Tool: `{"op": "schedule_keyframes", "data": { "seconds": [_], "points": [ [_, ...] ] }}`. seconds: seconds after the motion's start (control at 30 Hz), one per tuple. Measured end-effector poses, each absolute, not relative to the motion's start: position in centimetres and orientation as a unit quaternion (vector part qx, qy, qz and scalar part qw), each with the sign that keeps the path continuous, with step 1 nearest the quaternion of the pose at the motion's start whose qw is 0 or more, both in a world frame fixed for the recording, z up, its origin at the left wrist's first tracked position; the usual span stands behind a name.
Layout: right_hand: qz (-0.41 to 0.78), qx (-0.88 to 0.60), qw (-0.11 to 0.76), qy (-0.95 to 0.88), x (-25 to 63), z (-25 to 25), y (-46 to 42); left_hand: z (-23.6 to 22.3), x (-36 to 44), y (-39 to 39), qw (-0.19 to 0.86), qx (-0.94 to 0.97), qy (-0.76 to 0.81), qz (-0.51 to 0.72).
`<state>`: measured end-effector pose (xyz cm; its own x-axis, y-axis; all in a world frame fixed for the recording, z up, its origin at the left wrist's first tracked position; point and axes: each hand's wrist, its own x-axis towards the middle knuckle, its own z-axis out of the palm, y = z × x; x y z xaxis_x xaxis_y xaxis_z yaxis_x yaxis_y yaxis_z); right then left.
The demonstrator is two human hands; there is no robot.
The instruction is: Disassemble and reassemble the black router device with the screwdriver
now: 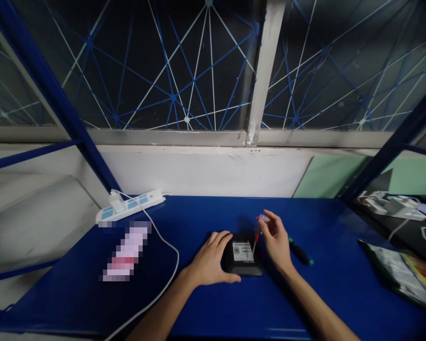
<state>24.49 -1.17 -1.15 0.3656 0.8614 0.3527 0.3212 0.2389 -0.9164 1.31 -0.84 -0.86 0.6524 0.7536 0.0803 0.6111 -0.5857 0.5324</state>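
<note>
A small black box-shaped device (247,270) with a white printed label (242,252) lies on the blue table. My left hand (210,260) grips its left side, with the fingers at the far edge and the thumb along the near edge. In my right hand (275,237) is a thin screwdriver (257,235) with a clear and red handle, pinched near its top. Its shaft slants down to the device at the label's right side; whether the tip sits in a screw I cannot tell. A tool with a dark green handle (301,251) lies just right of my right hand.
A white power strip (145,201) with a plug and white cable (177,255) lies at the back left. Near it is a blurred-out pinkish item (129,251). A shiny packet (401,272) lies at the right. Blue frame posts (92,156) stand at both sides.
</note>
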Motion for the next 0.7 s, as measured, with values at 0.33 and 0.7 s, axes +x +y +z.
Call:
{"op": "schedule_keyframes", "data": {
  "seconds": [0.33, 0.7],
  "points": [
    [0.13, -0.652, 0.429, -0.612, 27.8, -2.9, 0.3, -1.0, 1.2, -0.6, 0.247, 0.877, 0.389, 0.137],
    [0.075, -0.688, 0.307, -0.654, 26.9, -3.4, 0.2, -0.8, 1.4, -0.4, 0.243, 0.876, 0.383, 0.161]
  ]
}}
